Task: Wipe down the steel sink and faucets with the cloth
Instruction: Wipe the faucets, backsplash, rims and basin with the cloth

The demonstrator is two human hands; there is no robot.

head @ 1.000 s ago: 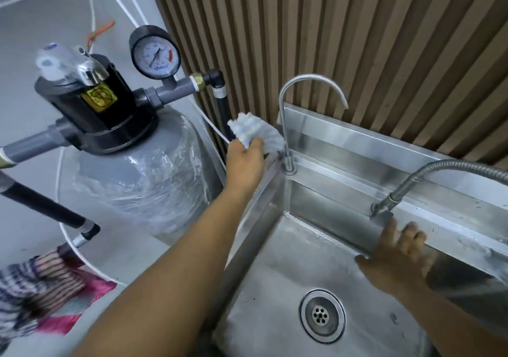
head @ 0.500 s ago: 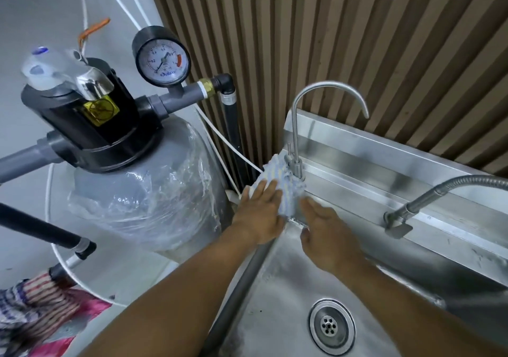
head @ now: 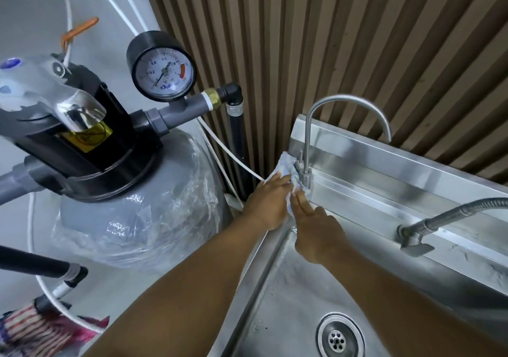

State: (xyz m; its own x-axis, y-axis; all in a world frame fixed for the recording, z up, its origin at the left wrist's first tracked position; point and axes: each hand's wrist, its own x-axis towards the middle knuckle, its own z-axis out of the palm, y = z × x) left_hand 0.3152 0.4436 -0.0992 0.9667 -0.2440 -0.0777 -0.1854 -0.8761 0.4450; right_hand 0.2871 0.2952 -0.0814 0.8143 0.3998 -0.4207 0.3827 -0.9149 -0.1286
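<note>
A steel sink (head: 286, 296) fills the lower right, its round drain (head: 340, 336) near the bottom. A thin gooseneck faucet (head: 309, 133) rises from the sink's back left corner. A pale striped cloth (head: 287, 165) is wrapped around the faucet's base. My left hand (head: 268, 202) presses the cloth from the left. My right hand (head: 316, 227) grips the cloth's lower end just in front of the faucet base. A flexible metal hose faucet (head: 445, 216) reaches in from the right over the back ledge.
A grey plastic-wrapped filter tank (head: 137, 213) with a black valve head and a pressure gauge (head: 164, 73) stands just left of the sink. A black pipe (head: 236, 147) and white tubing run between them. Brown slatted wall behind. Striped fabric (head: 33, 332) lies on the floor at lower left.
My left hand brought the cloth down from above the sink corner to the gooseneck's base. My right hand left the sink's back wall and joined it on the cloth.
</note>
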